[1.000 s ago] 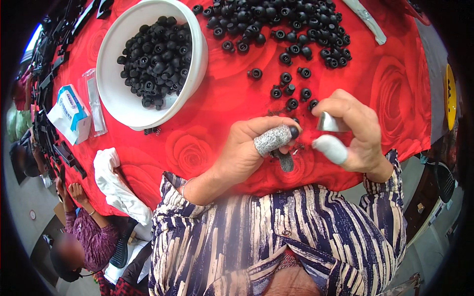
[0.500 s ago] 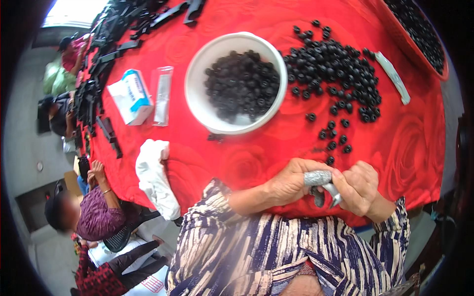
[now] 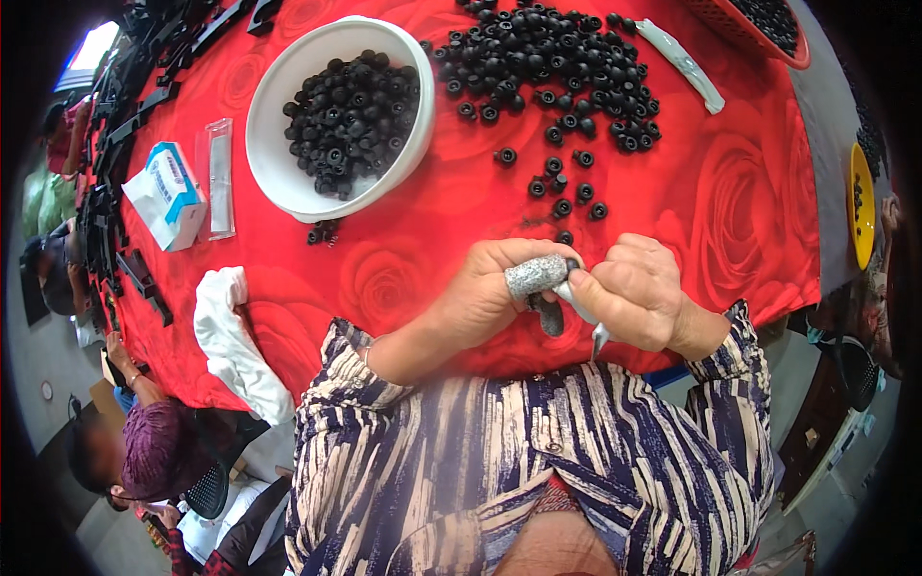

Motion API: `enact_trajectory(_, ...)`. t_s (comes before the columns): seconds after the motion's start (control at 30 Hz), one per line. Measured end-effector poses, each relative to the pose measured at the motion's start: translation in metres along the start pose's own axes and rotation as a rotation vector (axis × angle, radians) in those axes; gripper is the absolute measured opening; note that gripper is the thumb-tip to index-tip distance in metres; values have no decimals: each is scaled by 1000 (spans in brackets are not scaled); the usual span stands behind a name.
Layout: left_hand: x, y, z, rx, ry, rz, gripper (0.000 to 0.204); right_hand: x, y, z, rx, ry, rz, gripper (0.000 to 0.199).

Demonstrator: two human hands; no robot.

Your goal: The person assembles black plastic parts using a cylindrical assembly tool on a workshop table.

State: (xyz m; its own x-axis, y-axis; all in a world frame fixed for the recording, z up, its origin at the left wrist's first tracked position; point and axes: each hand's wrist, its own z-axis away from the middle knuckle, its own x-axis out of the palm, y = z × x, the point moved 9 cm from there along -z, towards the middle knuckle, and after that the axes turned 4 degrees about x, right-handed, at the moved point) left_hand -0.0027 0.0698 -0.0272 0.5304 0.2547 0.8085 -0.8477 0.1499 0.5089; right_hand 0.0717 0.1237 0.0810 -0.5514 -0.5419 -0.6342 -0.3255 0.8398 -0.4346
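Observation:
Just beyond my striped shirt, both hands meet over the near edge of the red-covered table. Grey speckled wrapping covers fingers of my left hand (image 3: 485, 293), which pinches a small black round part (image 3: 573, 264). My right hand (image 3: 634, 293) is closed against it, with its thumb at the part. From under my right fingers sticks a pale, thin, pointed tool (image 3: 588, 315); its kind is mostly hidden. Beyond my hands, several loose black round parts (image 3: 562, 182) trail from a large pile (image 3: 567, 67). A white bowl (image 3: 420, 144) at the left holds more of them.
At the left lie a white cloth (image 3: 235, 336), a blue-and-white box (image 3: 168, 197), a clear packet (image 3: 221, 178) and black strip-shaped pieces (image 3: 144, 274). A pale narrow item (image 3: 682, 62) and red basket (image 3: 740, 34) are at the far right. Other people sit at the left.
The view has shifted, so the table's things appear further left and higher. My hands remain together; the right hand has turned slightly, and the black part now shows between my fingers.

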Motion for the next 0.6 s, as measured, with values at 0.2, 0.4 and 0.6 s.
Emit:
enact_trajectory(0.2, 3, 4, -2, 37, -17, -41, 23, -2, 51, 5, 611, -100, -508, 35)
enact_trajectory(0.4, 1, 3, 0, -21, 15, -105, 23, 13, 49, 11, 647, -183, -434, 22)
enact_trajectory(0.6, -4, 1, 0, -30, 14, -161, 24, 17, 53, 11, 666, -229, -404, 22)
